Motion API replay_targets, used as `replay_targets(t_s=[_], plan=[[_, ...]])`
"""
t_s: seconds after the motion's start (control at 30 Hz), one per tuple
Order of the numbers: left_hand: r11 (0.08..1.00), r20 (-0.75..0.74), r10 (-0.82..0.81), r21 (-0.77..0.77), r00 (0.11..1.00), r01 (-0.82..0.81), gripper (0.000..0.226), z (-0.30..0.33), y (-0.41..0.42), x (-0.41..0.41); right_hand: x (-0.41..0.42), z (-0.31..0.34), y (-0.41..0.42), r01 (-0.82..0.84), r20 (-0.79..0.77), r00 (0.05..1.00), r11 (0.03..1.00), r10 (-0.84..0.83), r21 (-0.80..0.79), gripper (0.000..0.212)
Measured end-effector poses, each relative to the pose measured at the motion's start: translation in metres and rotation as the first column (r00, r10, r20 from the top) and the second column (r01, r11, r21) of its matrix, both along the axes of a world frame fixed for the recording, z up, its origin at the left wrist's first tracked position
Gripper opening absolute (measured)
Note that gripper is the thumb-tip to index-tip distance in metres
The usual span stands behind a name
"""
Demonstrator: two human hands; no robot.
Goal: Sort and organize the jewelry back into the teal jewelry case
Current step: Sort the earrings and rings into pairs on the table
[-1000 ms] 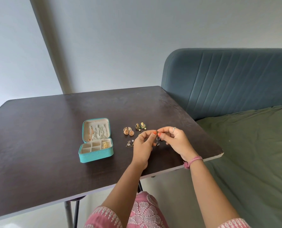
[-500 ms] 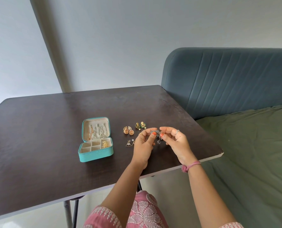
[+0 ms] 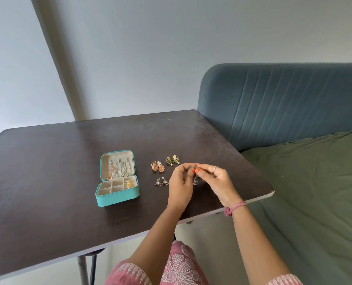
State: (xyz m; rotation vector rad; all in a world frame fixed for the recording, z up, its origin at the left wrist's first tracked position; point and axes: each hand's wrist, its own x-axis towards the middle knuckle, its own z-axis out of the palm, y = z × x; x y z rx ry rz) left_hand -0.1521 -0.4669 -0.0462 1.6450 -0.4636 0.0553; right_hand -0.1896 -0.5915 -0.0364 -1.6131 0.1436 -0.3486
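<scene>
Currently: dark silver earring (image 3: 192,168), prob. w/ dangling beads, pinched above table (image 3: 47,171) between left hand (image 3: 180,183) & right hand (image 3: 217,182) fingertips. Light, small, fiddly; hold by top stud. Teal case (image 3: 117,197) lies open, well left.

The dark silver piece (image 3: 192,169) is being pinched between the left hand (image 3: 180,185) and the right hand (image 3: 216,182), and most of it is being hidden by fingertips — its form cannot be told. The chains in the teal jewelry case (image 3: 117,199) lid are being blurred together. The table (image 3: 47,161) is being cut off at the left edge — the sofa (image 3: 294,103) at the right.
</scene>
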Motion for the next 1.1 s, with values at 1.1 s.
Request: replay_targets(t_s=[1.1], plan=[[0.963, -0.293, -0.140, 0.183, 0.946, 0.199, 0.020, 0.132, 0.097, 0.102, 0.098, 0.112, 0.027, -0.190, -0.045, 0.982, 0.921, 0.186, -0.340, 0.008]])
